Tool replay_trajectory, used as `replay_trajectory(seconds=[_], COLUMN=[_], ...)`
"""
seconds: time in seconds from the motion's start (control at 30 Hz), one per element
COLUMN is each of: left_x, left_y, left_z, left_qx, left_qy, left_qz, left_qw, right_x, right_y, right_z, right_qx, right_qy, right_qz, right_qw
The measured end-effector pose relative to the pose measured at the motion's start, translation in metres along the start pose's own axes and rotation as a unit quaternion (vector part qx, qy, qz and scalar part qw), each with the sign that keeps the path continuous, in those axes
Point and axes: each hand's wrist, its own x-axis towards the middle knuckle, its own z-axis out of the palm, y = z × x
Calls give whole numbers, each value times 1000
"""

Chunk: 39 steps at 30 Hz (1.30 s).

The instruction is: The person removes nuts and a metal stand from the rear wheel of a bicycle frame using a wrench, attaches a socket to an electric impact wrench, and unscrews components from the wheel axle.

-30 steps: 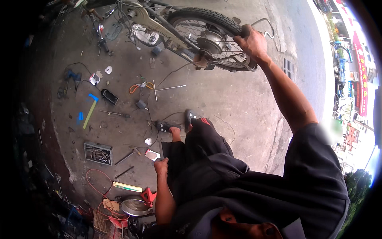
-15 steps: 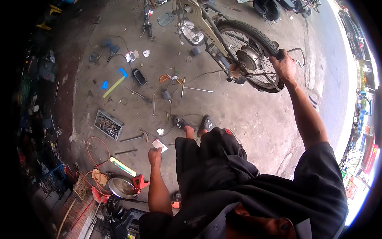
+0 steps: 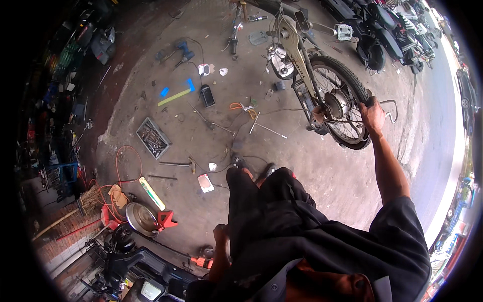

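Observation:
My right hand [image 3: 372,117] is closed on the outer edge of a bicycle's rear wheel [image 3: 334,103], at the tire. The fingertips are hidden behind the tire, and a bent metal bar [image 3: 392,111] sticks out just beyond the hand. The bicycle's pale frame [image 3: 302,63] leans away toward the top of the view, with a chainring and pedal. My left hand [image 3: 221,234] hangs low beside my left thigh, its fingers curled, with nothing seen in them. A white card-like package [image 3: 205,183] lies on the floor ahead of it, apart from the hand.
Across the concrete lie a hammer [image 3: 178,164], a grey tray of sockets [image 3: 153,138], orange-handled scissors [image 3: 243,107], a T-handle wrench [image 3: 269,126], a black phone-like device [image 3: 207,95] and a blue power drill [image 3: 184,53]. A round metal pan [image 3: 142,219] and black machine parts stand at the lower left.
My left hand has drawn back from beside the white package to my thigh. My view has shifted, so the bicycle appears lower and further right; my right hand stays on the wheel.

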Motion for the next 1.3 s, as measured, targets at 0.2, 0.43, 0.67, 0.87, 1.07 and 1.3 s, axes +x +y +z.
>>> replay_trajectory(seconds=[0.2,0.43,0.67,0.87,1.07,1.3], left_x=[1,-4,-18,-42,-26,1], left_y=[-1,-2,-97,-167,-209,-197], left_z=[-1,-92,-110,-129,-141,-138], left_qx=[-198,-518,-554,-588,-603,-572], left_qy=[48,65,110,128,96,93], left_qz=[-157,-396,-426,-432,-428,-439], left_qw=[966,756,706,671,667,687], right_x=[-8,-99,-292,-334,-304,-292], right_y=[-3,-59,-93,-121,-207,-255], right_z=[-7,-11,87,128,106,106], right_qx=[47,154,180,252,259,232], right_qy=[26,226,-238,-296,-324,-332], right_qz=[-8,-109,8,150,65,-23], right_qw=[999,956,954,909,908,914])
